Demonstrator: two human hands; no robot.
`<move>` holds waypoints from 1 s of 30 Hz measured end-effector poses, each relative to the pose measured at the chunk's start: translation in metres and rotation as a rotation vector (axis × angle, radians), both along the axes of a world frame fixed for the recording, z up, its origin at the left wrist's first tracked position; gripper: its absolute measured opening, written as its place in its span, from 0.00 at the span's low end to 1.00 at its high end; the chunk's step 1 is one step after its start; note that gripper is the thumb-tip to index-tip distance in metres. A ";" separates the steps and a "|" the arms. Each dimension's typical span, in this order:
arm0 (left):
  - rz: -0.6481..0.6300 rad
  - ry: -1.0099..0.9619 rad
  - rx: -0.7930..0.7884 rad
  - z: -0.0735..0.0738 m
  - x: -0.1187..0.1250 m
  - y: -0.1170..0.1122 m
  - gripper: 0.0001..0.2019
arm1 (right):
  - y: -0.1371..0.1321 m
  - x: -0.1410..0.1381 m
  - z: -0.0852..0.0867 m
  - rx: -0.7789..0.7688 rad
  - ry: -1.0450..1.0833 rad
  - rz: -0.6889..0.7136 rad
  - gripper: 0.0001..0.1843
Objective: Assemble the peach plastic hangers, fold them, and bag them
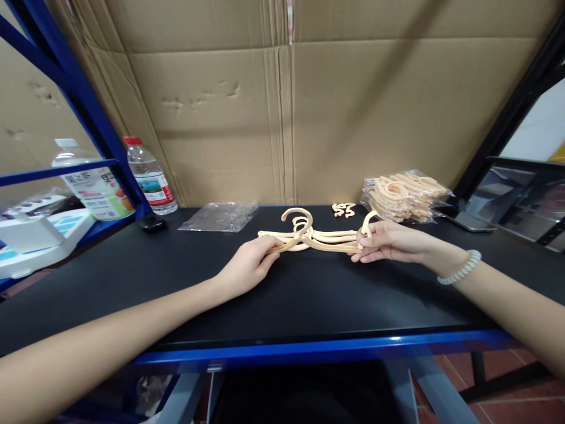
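Observation:
Several beige clothes hangers [329,240] lie overlapped on the black table, their hooks standing up near the middle. My left hand [249,262] is closed around the left arm of the nearest hanger. At the other end, my right hand [384,240] pinches the hangers' right tips. A curved beige piece [367,222] also rises from between the right thumb and fingers; whether it is joined to the hangers is hidden. A few small beige hook pieces [343,209] lie farther back.
Bagged beige hangers [404,194] are piled at the back right, beside a phone [468,221]. A flat clear plastic bag [218,217] lies back left. Beyond it stand a red-capped water bottle [150,176] and a black mouse [152,223]. Cardboard [212,118] walls the back.

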State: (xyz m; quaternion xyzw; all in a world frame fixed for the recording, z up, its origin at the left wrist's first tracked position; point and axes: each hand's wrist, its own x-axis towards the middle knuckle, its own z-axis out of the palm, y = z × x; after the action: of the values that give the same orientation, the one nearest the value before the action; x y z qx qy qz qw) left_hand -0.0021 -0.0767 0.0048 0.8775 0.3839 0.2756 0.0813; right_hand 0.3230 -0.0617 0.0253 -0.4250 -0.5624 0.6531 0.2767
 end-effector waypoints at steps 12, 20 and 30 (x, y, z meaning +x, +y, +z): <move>0.011 -0.006 -0.004 -0.001 0.000 0.001 0.09 | -0.001 -0.010 -0.011 0.104 0.111 -0.178 0.12; 0.024 -0.002 0.015 0.000 0.001 0.001 0.09 | -0.004 -0.020 -0.016 0.212 0.093 -0.306 0.14; 0.051 -0.105 -0.075 0.003 0.002 -0.001 0.11 | 0.003 -0.014 -0.013 0.385 0.249 -0.304 0.12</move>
State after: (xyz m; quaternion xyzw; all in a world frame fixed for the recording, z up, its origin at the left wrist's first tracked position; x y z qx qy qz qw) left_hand 0.0004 -0.0780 0.0074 0.8481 0.4114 0.3087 0.1272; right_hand 0.3086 -0.0589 0.0125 -0.3603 -0.5677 0.5324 0.5142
